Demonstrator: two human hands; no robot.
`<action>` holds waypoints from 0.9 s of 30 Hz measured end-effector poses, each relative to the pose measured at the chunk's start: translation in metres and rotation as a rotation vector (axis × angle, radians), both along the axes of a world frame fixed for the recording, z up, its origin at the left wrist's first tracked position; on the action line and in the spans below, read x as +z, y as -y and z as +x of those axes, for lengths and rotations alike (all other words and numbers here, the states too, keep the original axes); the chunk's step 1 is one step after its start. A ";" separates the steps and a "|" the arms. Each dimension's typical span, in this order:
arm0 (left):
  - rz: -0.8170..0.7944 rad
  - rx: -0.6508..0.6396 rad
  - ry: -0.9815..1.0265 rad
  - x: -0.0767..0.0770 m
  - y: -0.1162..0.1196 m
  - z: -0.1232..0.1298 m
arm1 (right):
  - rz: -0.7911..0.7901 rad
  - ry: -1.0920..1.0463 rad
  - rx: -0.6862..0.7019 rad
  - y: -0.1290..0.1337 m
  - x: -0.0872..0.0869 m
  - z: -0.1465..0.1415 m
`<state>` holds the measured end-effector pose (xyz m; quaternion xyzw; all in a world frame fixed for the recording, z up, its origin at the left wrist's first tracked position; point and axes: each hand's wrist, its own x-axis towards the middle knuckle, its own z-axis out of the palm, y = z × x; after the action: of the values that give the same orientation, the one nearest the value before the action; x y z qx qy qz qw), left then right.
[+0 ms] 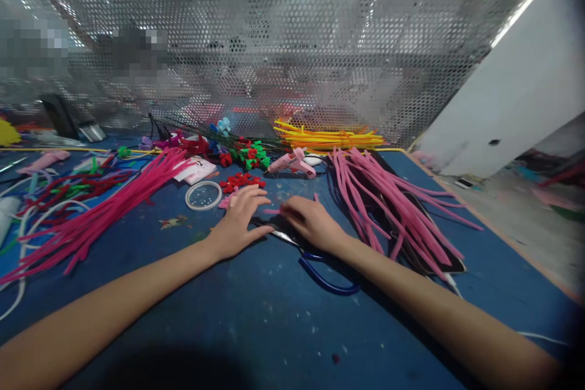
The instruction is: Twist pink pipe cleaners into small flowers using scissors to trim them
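At centre: blue-handled scissors (pixel 312 256), slanting far-left to near-right, handles nearest right hand (pixel 314 222), fingers curled, grip unclear; left hand (pixel 236 223), fingers spread.

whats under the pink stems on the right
Parts of a dark, flat, tablet-like thing, including one corner, show under the pink stems; the rest is covered, so I can't tell exactly what it is.

Scissors (pixel 320 281) lie on the table (pixel 219 329) before the glue gun (pixel 292 163), between two pipe-cleaner bundles (pixel 114 213).
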<state>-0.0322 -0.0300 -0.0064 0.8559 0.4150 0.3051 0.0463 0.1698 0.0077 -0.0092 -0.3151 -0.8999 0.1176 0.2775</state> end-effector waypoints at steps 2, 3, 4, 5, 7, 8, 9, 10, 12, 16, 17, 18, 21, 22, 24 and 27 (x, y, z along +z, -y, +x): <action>0.029 -0.028 0.038 0.001 0.001 -0.001 | -0.025 -0.084 0.102 0.011 0.002 -0.005; 0.044 -0.055 0.046 0.001 0.001 -0.002 | -0.043 -0.134 0.142 0.016 0.002 -0.007; 0.056 -0.089 0.047 0.002 0.002 -0.002 | -0.062 -0.178 0.173 0.020 0.002 -0.008; 0.065 -0.125 0.045 0.002 0.002 -0.002 | -0.076 -0.206 0.196 0.023 0.001 -0.009; 0.075 -0.181 0.044 0.001 0.003 -0.003 | -0.084 -0.228 0.240 0.027 -0.001 -0.010; 0.079 -0.196 0.048 0.001 0.002 -0.003 | -0.079 -0.230 0.258 0.028 -0.002 -0.011; 0.082 -0.203 0.053 0.001 0.002 -0.003 | -0.074 -0.229 0.269 0.028 -0.002 -0.011; 0.085 -0.204 0.055 0.000 0.002 -0.003 | -0.072 -0.233 0.270 0.029 -0.003 -0.011; 0.088 -0.203 0.051 -0.001 0.001 -0.003 | -0.087 -0.248 0.262 0.030 -0.003 -0.011; 0.111 -0.171 0.032 -0.005 -0.003 -0.004 | -0.140 -0.237 0.313 0.030 -0.002 -0.012; 0.121 -0.157 0.031 -0.006 -0.004 -0.004 | -0.146 -0.224 0.335 0.030 -0.002 -0.012; 0.130 -0.144 0.030 -0.006 -0.004 -0.004 | -0.147 -0.208 0.354 0.030 -0.002 -0.013; 0.137 -0.147 0.003 -0.007 -0.004 -0.004 | -0.143 -0.165 0.410 0.030 0.001 -0.014; 0.134 -0.156 -0.016 -0.007 -0.004 -0.003 | -0.149 -0.143 0.433 0.030 0.002 -0.014; 0.138 -0.166 -0.063 -0.006 -0.002 -0.002 | -0.165 -0.086 0.478 0.030 0.004 -0.015; 0.174 -0.157 -0.109 -0.006 0.000 -0.002 | -0.168 -0.017 0.522 0.029 0.004 -0.017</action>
<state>-0.0339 -0.0301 -0.0127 0.9020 0.3204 0.2882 -0.0270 0.1531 -0.0215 -0.0053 -0.0936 -0.9355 0.2618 0.2182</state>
